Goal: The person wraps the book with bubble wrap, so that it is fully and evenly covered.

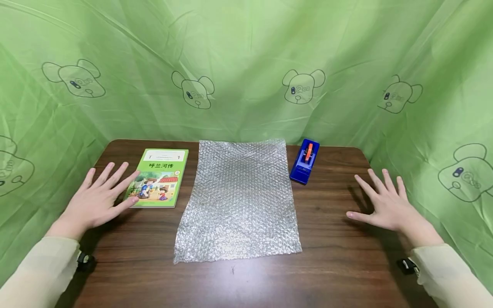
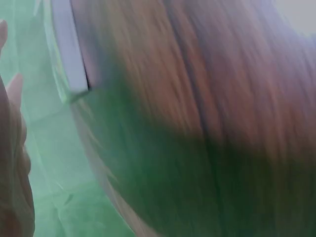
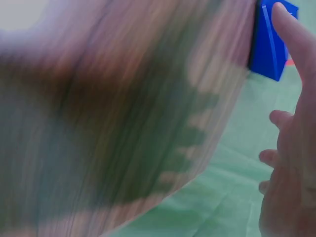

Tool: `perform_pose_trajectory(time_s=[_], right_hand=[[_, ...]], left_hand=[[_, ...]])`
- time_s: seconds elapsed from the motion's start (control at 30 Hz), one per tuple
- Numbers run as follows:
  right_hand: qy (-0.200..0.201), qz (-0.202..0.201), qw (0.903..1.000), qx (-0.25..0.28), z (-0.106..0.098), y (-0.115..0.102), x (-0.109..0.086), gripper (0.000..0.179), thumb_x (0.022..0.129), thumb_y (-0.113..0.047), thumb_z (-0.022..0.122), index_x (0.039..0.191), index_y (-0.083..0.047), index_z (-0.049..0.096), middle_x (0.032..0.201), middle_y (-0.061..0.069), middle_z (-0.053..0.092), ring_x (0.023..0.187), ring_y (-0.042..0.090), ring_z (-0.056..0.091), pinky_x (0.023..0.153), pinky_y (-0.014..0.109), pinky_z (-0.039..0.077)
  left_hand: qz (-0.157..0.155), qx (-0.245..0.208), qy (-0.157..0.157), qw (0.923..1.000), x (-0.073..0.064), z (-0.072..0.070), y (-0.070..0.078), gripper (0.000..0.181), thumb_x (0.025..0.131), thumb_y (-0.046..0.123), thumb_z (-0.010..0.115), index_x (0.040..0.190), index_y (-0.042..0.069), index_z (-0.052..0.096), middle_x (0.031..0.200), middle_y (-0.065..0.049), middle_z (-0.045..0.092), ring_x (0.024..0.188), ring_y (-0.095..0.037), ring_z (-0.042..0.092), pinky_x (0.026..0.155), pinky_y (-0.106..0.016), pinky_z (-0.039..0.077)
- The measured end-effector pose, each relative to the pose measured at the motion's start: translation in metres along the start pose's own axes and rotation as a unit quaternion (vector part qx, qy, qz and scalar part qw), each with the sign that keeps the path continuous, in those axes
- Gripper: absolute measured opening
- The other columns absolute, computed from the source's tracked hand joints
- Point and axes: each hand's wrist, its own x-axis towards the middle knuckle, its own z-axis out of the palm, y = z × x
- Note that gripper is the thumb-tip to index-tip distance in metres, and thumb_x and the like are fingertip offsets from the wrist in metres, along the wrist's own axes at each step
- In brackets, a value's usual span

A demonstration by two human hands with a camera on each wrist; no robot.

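Note:
My left hand (image 1: pixel 98 199) is spread at the left side of the table, its fingertips overlapping the left edge of a green book (image 1: pixel 159 179) with a picture cover in the head view; I cannot tell if they touch it. On the right, my right hand (image 1: pixel 387 203) is also spread, holding nothing. A sheet of silvery bubble wrap (image 1: pixel 239 201) lies flat between them. Right of its upper part sits a blue tape dispenser (image 1: pixel 304 161) with an orange piece in it. The right wrist view shows part of the dispenser (image 3: pixel 269 44) beyond the thumb.
All of this is on a dark brown wooden table (image 1: pixel 327 265) with rounded far corners. Green curtain cloth (image 1: pixel 246 51) with mouse-head drawings hangs behind it and along both sides. A dark band (image 1: pixel 86 262) shows at my left wrist.

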Motion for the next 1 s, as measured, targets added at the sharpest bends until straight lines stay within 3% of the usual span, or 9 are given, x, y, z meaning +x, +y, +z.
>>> perform_pose_trajectory(time_s=[0.23,0.37,0.57,0.77,0.87,1.0], right_hand=[[-0.001,0.008,0.9988,0.049,-0.002,-0.03,0.011,0.12,0.086,-0.076,0.077,0.178,-0.026,0.017,0.178,0.03,0.015,0.164,0.057,0.002,0.12,0.087,0.0],[0.008,0.0,0.9973,0.073,-0.002,-0.048,0.017,0.12,0.085,-0.073,0.08,0.177,-0.026,0.019,0.178,0.029,0.018,0.164,0.055,0.008,0.119,0.087,0.004],[0.048,-0.017,0.9926,0.11,-0.007,-0.075,0.028,0.123,0.082,-0.071,0.085,0.177,-0.026,0.021,0.18,0.024,0.018,0.165,0.051,0.008,0.117,0.087,0.01],[0.073,-0.035,0.9863,0.143,-0.005,-0.104,0.043,0.126,0.079,-0.07,0.089,0.177,-0.025,0.023,0.181,0.019,0.018,0.166,0.047,0.01,0.115,0.086,0.019],[0.084,-0.062,0.9807,0.165,-0.001,-0.118,0.053,0.125,0.077,-0.068,0.092,0.175,-0.022,0.028,0.182,0.014,0.02,0.166,0.045,0.012,0.115,0.087,0.021],[0.092,-0.11,0.9702,0.195,0.004,-0.135,0.064,0.122,0.076,-0.062,0.095,0.173,-0.017,0.035,0.181,0.011,0.022,0.166,0.044,0.015,0.116,0.087,0.023]], left_hand=[[-0.018,-0.03,-0.008,0.9994,0.011,-0.001,0.021,0.087,0.106,0.066,0.055,0.177,0.033,0.017,0.183,-0.013,0.017,0.168,-0.044,0.01,0.129,-0.063,-0.02],[-0.026,-0.053,-0.012,0.9982,0.016,-0.003,0.035,0.087,0.107,0.066,0.054,0.178,0.033,0.015,0.183,-0.014,0.016,0.167,-0.045,0.012,0.13,-0.064,-0.019],[-0.039,-0.11,0.005,0.9931,0.027,-0.008,0.059,0.091,0.107,0.064,0.057,0.178,0.031,0.011,0.18,-0.019,0.023,0.165,-0.049,0.019,0.131,-0.072,0.003],[-0.019,-0.169,0.062,0.9835,0.04,-0.01,0.086,0.095,0.104,0.056,0.068,0.178,0.026,0.016,0.172,-0.021,0.041,0.156,-0.05,0.038,0.124,-0.073,0.03],[0.006,-0.187,0.082,0.9789,0.048,-0.007,0.099,0.096,0.102,0.053,0.072,0.177,0.024,0.019,0.168,-0.023,0.045,0.152,-0.049,0.044,0.122,-0.07,0.036],[0.022,-0.206,0.076,0.9754,0.058,-0.003,0.115,0.097,0.103,0.053,0.072,0.178,0.024,0.017,0.169,-0.023,0.044,0.152,-0.05,0.044,0.122,-0.071,0.036]])
